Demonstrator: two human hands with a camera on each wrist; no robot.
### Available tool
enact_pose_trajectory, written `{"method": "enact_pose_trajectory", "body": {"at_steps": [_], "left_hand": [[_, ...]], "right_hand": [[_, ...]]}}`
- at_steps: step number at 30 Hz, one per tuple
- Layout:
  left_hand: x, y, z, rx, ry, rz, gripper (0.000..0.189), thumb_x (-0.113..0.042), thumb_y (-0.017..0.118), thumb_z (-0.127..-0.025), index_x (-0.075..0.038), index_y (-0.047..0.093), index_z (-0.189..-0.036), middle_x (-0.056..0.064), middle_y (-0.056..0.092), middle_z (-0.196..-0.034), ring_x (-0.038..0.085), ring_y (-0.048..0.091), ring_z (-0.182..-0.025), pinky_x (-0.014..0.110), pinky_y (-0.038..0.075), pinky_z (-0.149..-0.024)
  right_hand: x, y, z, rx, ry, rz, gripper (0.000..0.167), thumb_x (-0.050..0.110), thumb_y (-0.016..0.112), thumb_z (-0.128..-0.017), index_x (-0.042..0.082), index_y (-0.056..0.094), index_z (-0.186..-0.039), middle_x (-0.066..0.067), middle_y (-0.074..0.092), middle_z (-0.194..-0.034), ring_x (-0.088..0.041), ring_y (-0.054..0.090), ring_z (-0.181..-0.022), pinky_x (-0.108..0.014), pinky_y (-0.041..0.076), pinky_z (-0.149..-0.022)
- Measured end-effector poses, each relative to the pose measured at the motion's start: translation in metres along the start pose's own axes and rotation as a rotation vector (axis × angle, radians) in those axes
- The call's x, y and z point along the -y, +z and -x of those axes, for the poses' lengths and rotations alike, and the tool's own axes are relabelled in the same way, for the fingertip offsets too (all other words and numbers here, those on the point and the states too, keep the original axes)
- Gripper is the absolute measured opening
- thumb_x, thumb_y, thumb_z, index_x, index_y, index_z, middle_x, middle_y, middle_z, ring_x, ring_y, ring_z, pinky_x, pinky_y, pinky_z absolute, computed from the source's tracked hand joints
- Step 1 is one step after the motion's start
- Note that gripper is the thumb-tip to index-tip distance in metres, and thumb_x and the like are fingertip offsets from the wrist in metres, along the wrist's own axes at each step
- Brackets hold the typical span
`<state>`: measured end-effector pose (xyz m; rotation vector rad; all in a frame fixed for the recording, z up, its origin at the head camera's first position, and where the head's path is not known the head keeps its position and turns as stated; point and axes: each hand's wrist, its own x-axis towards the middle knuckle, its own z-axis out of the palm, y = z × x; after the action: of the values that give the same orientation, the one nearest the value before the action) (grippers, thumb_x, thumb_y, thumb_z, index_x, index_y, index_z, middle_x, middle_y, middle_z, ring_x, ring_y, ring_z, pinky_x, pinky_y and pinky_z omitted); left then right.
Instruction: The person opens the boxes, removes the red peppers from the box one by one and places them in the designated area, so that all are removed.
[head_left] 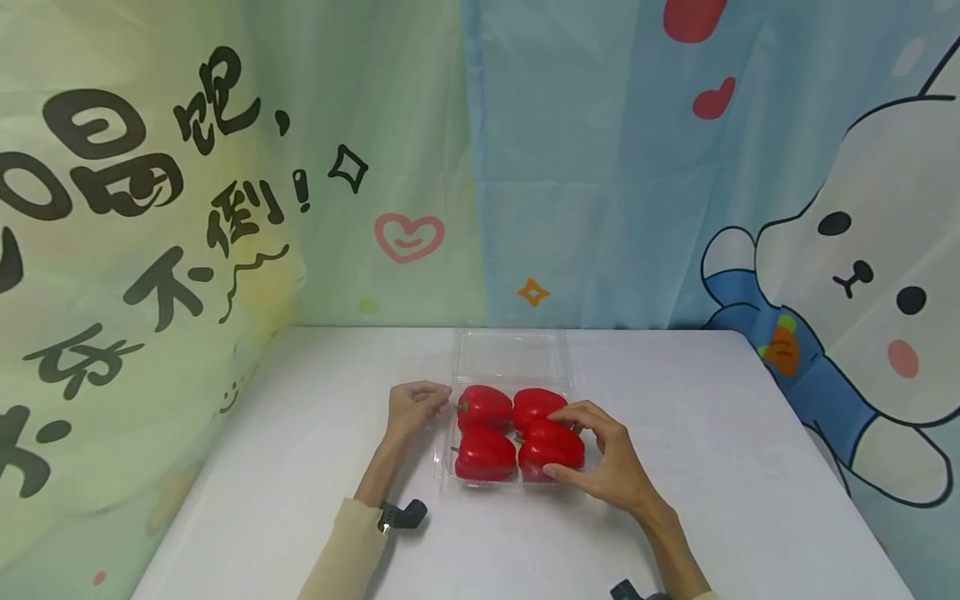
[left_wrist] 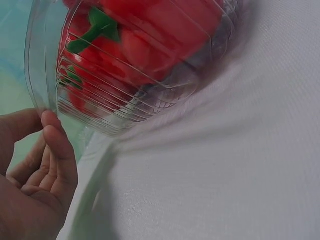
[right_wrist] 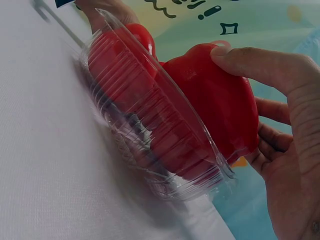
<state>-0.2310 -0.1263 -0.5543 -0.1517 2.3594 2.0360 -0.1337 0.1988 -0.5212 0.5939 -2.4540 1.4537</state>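
Observation:
Several red bell peppers sit in a clear plastic clamshell box [left_wrist: 115,122] on the table. My left hand [head_left: 416,406] is at the box's left side; in the left wrist view its thumb and fingertip pinch the clear rim. With my right hand [head_left: 609,458] I grip the front-right bell pepper [head_left: 551,450], thumb on its near side and fingers on its far side. In the right wrist view this pepper [right_wrist: 215,100] stands partly above the box rim, tilted. The front-left pepper [head_left: 486,455], back-left pepper [head_left: 483,407] and back-right pepper [head_left: 536,406] lie beside it.
The box's clear lid [head_left: 512,357] lies folded back behind the peppers. A white cloth covers the table [head_left: 330,367]. Behind it hangs a printed curtain [head_left: 555,167]. A dark wrist strap [head_left: 403,515] is on the left wrist.

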Motion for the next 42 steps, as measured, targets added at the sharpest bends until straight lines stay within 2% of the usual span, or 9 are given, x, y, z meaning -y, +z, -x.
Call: {"method": "enact_pose_trajectory", "body": {"at_steps": [6, 13, 19, 28, 34, 42], "left_hand": [[0.0031, 0.0009, -0.0025, 0.001, 0.021, 0.029, 0.02, -0.013, 0.079, -0.097, 0.006, 0.08, -0.104, 0.016, 0.082, -0.086, 0.007, 0.071, -0.067, 0.018, 0.056, -0.062], [0.0022, 0.0014, -0.0024, -0.007, 0.021, 0.036, 0.022, -0.014, 0.081, -0.096, 0.006, 0.08, -0.104, 0.019, 0.082, -0.086, 0.009, 0.07, -0.067, 0.018, 0.056, -0.062], [0.0014, 0.0008, -0.0017, -0.015, 0.002, 0.038, 0.023, -0.015, 0.082, -0.095, 0.006, 0.08, -0.104, 0.016, 0.082, -0.084, 0.008, 0.07, -0.067, 0.019, 0.056, -0.062], [0.003, 0.0012, -0.0032, -0.01, 0.017, 0.055, 0.021, -0.013, 0.08, -0.096, 0.007, 0.079, -0.102, 0.015, 0.081, -0.082, 0.008, 0.069, -0.065, 0.018, 0.055, -0.062], [0.0012, 0.0005, -0.0009, -0.009, 0.03, 0.028, 0.022, -0.015, 0.08, -0.096, 0.007, 0.08, -0.101, 0.01, 0.08, -0.077, 0.008, 0.068, -0.063, 0.019, 0.054, -0.061], [0.0001, -0.0007, -0.0009, 0.0, 0.011, -0.004, 0.024, -0.019, 0.081, -0.096, 0.003, 0.08, -0.104, 0.007, 0.08, -0.078, 0.009, 0.069, -0.066, 0.021, 0.055, -0.062]], "right_hand": [[0.0022, -0.001, 0.0001, 0.014, -0.003, -0.019, 0.067, 0.019, 0.101, -0.072, 0.014, 0.073, -0.132, 0.002, 0.074, -0.129, -0.01, 0.066, -0.117, -0.029, 0.062, -0.089], [0.0018, 0.0, -0.0003, -0.001, -0.016, 0.002, 0.065, 0.02, 0.1, -0.073, 0.014, 0.073, -0.132, 0.0, 0.074, -0.128, -0.011, 0.066, -0.115, -0.029, 0.063, -0.088], [0.0013, 0.0001, -0.0002, -0.011, -0.019, 0.002, 0.064, 0.02, 0.1, -0.074, 0.019, 0.073, -0.132, 0.001, 0.074, -0.127, -0.011, 0.066, -0.114, -0.028, 0.062, -0.088], [-0.0007, -0.001, 0.0004, -0.017, -0.013, 0.004, 0.063, 0.019, 0.1, -0.074, 0.017, 0.074, -0.131, 0.001, 0.075, -0.126, -0.01, 0.066, -0.111, -0.027, 0.063, -0.087], [0.0002, -0.0018, 0.0007, -0.02, -0.009, -0.006, 0.063, 0.019, 0.099, -0.074, 0.019, 0.073, -0.132, 0.0, 0.075, -0.127, -0.012, 0.067, -0.111, -0.027, 0.062, -0.087], [0.0048, -0.0038, -0.0005, -0.055, -0.017, 0.011, 0.064, 0.019, 0.1, -0.073, 0.019, 0.073, -0.131, 0.0, 0.075, -0.126, -0.012, 0.067, -0.109, -0.026, 0.063, -0.086]]}}
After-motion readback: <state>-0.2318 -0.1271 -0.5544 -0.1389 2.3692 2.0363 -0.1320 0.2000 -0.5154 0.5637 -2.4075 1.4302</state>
